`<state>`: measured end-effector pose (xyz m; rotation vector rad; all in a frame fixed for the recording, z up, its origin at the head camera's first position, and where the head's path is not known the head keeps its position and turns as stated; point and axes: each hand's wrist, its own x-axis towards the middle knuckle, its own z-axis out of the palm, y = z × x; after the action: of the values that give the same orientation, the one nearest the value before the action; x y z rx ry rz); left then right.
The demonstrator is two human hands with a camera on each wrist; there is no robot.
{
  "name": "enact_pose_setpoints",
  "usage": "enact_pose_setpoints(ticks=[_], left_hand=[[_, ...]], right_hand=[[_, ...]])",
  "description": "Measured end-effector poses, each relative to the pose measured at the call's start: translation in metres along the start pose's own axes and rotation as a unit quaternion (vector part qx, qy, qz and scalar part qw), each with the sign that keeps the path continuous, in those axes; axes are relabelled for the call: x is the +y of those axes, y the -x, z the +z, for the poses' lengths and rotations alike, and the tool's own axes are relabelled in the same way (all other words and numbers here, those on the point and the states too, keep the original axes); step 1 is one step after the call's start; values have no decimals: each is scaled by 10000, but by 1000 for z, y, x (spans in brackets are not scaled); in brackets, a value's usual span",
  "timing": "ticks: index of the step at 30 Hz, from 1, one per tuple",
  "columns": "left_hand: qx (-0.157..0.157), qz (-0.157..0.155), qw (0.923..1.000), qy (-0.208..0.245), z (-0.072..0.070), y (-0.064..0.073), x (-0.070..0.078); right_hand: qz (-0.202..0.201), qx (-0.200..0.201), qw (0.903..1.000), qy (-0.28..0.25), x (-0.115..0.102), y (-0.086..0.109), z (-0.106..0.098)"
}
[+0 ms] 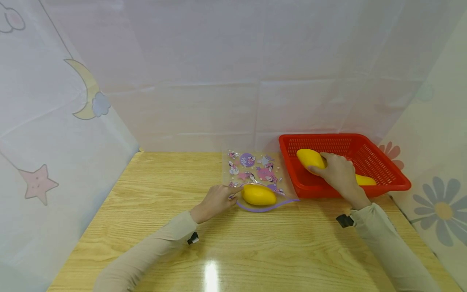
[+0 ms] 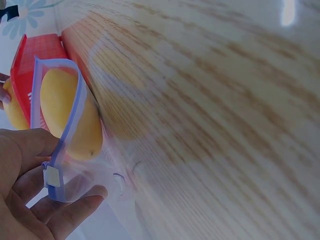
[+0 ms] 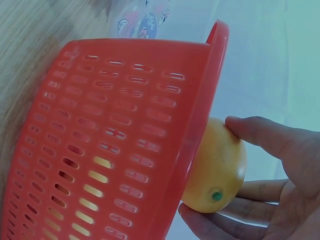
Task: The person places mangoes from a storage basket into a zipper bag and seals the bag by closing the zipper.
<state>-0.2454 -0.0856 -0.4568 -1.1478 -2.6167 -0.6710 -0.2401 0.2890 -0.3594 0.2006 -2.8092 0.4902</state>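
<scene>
A clear zip bag [image 1: 251, 168] with printed cartoon figures and a purple zip edge lies on the table, its mouth facing the person. One yellow mango [image 1: 259, 195] is inside it, near the opening. My left hand [image 1: 216, 202] pinches the left end of the bag's mouth; a white slider [image 2: 52, 176] shows by the fingers in the left wrist view. With thumb and fingers, my right hand [image 1: 339, 172] grips another yellow mango [image 1: 309, 159], raised at the red basket. The right wrist view shows a green spot on that mango's end.
The red slotted plastic basket [image 1: 386, 187] stands at the right, just beside the bag. Another yellow mango [image 1: 366, 180] lies inside it, partly hidden by the right hand. White printed sheets [image 1: 197, 113] form walls behind and at both sides of the wooden table [image 1: 255, 247].
</scene>
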Motion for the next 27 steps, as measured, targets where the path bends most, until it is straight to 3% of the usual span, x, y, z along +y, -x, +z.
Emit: enact_pose_setpoints(ticks=[27], left_hand=[[-4, -37, 10000, -76, 1, 0, 0]], right_hand=[[-330, 183, 9993, -75, -21, 8, -8]])
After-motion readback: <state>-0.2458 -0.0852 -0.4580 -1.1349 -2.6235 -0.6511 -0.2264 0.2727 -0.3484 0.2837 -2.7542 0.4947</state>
